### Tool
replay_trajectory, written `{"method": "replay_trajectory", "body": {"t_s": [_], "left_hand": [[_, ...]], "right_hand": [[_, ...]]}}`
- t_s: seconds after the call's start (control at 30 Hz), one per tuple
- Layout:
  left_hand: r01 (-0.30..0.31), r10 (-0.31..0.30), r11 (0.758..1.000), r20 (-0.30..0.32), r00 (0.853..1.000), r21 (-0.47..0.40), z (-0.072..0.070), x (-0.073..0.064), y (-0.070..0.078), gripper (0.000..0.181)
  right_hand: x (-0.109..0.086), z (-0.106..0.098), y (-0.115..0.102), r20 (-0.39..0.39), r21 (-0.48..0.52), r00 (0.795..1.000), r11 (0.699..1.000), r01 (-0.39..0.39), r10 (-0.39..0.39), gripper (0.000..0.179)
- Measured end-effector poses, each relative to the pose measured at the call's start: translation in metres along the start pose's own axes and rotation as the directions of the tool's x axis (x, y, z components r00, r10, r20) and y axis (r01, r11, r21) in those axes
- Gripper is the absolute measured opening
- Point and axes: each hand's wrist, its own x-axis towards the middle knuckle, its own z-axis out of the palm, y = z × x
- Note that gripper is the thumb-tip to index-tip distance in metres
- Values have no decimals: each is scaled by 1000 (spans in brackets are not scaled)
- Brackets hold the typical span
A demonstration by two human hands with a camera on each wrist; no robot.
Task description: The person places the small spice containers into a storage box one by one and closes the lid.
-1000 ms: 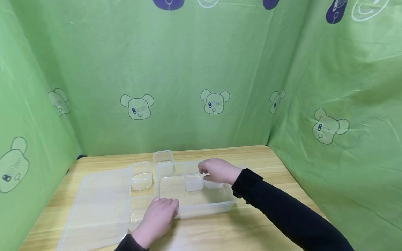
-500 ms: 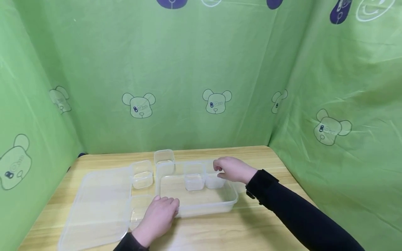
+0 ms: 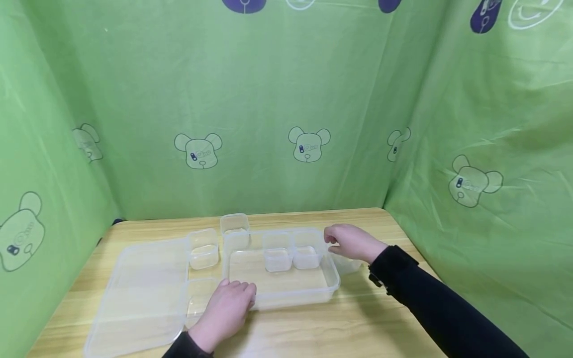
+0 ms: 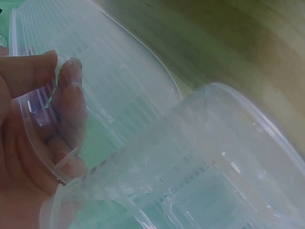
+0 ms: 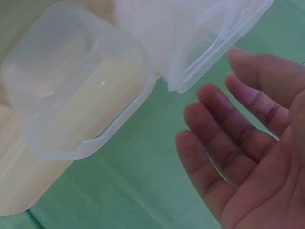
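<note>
My left hand (image 3: 226, 313) grips the front left of a large clear plastic box (image 3: 291, 300). In the left wrist view, its thumb and curled fingers lie on either side of the see-through wall. Two small clear containers (image 3: 278, 261) stand side by side inside the box, towards its back right. Over the box's right end is my right hand (image 3: 353, 242), its fingers relaxed and holding nothing. Below that hand, just outside the box, a third small container (image 3: 346, 265) is partly hidden. The right wrist view shows a small container (image 5: 81, 86) apart from the fingertips.
A large flat clear lid (image 3: 139, 293) lies on the wooden table (image 3: 367, 318) at the left. Between lid and box stand small containers (image 3: 203, 251), one partly behind my left hand. Another small container (image 3: 235, 226) is behind the box. Green cloth walls (image 3: 255, 184) enclose the table.
My right hand has moved right, from over the small containers inside the box to its right end, uncovering the right one of the pair. The left hand has stayed in place.
</note>
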Motion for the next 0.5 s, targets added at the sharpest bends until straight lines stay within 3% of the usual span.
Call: {"method": "replay_trajectory", "body": {"t_s": [0.5], "left_hand": [[6,-6,1000,9,1000,12,1,0,0,21]], "right_hand": [[-27,15,28,11,55,996,995,-87,87,16]]}}
